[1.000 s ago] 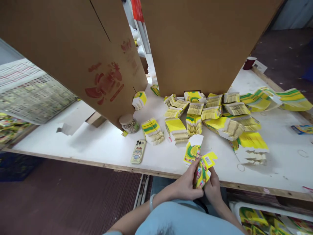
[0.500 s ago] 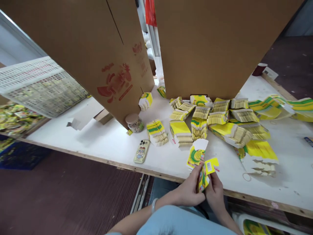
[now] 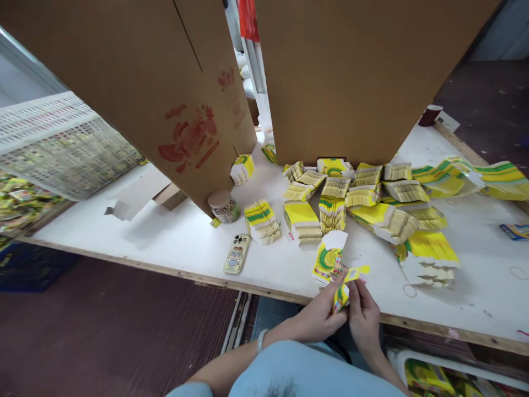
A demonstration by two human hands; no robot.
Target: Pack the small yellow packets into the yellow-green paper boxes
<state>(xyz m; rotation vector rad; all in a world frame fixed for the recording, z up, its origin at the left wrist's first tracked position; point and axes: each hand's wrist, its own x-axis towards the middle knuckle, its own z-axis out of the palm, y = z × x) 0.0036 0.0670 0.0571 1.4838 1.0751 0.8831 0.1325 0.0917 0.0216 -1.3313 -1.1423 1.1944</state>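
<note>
Carton [image 3: 339, 302], small and yellow, sits at the lower centre of the head view, gripped in your left hand [image 3: 317, 318], with its tabbed flap [image 3: 359, 272] jutting right. Your right hand [image 3: 364, 317] has its fingers bent at the carton's right side; I cannot tell whether they pinch it. Just above your left hand, a flat stack [image 3: 328, 259] lies on the white table [image 3: 173, 248]. Yellow bundles [image 3: 301, 219] spread across the right of centre; your phone [image 3: 236, 255] lies left of centre, below a lidded jar [image 3: 223, 207].
</note>
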